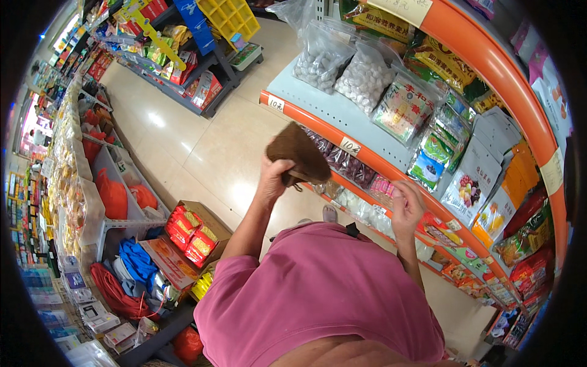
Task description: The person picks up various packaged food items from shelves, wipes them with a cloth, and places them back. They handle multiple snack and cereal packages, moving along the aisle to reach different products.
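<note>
My left hand (275, 178) grips a folded brown cloth (297, 149) with a fuzzy surface, thumb on the near side. The cloth is held in the air over the aisle, just short of the shelf's left end. My right hand (408, 206) is raised beside the orange front rail (390, 172) of the shelf, its fingers loosely bent. I see nothing held in it; whether a fingertip touches the rail is hard to tell. Behind the right fingers, pink packets (381, 187) lie on a lower shelf.
On the grey shelf board (316, 103) stand clear bags of whitish pieces (365, 75) and several upright packets (406, 108). To my left, an open carton (213, 213) holds red packets beside a white bin rack (133, 223). A dark display rack (213, 69) stands across the tiled floor (169, 133).
</note>
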`<action>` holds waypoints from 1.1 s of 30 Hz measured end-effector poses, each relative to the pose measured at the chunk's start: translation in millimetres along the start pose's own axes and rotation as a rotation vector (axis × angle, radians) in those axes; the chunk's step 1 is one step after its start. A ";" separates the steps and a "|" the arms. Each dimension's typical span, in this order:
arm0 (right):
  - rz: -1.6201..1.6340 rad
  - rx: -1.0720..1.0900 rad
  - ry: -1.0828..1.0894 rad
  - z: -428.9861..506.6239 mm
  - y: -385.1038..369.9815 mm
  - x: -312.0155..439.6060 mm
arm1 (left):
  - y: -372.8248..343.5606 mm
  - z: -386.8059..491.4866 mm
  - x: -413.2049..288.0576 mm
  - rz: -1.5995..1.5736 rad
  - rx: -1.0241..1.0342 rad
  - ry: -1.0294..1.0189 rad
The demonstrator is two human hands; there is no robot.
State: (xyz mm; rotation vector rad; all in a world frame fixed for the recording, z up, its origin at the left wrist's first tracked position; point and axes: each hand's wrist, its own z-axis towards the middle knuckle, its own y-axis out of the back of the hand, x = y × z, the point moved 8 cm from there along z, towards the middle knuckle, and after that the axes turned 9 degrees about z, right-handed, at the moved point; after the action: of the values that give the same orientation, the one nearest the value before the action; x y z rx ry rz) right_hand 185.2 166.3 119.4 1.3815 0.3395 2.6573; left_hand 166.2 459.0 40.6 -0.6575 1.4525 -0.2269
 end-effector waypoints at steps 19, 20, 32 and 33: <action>0.851 0.348 -0.601 -29.6 -112.8 -22.4 | -55.5 -22.8 44.3 0.127 0.012 0.103; 0.895 0.326 -0.612 -31.0 -113.6 -24.5 | -56.0 -24.1 43.0 0.137 0.030 0.088; 0.650 0.362 -0.507 -17.8 -115.7 -19.3 | -35.4 -2.4 22.9 0.475 -0.113 -0.169; 0.577 0.344 -0.495 -17.2 -111.5 -19.7 | -26.4 5.2 16.7 0.553 -0.166 -0.227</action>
State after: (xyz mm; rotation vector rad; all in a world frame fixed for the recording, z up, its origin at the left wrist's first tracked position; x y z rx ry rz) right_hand 183.5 267.4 65.8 2.5057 0.3954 2.5852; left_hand 179.9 430.5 40.6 -0.3758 1.3841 0.3906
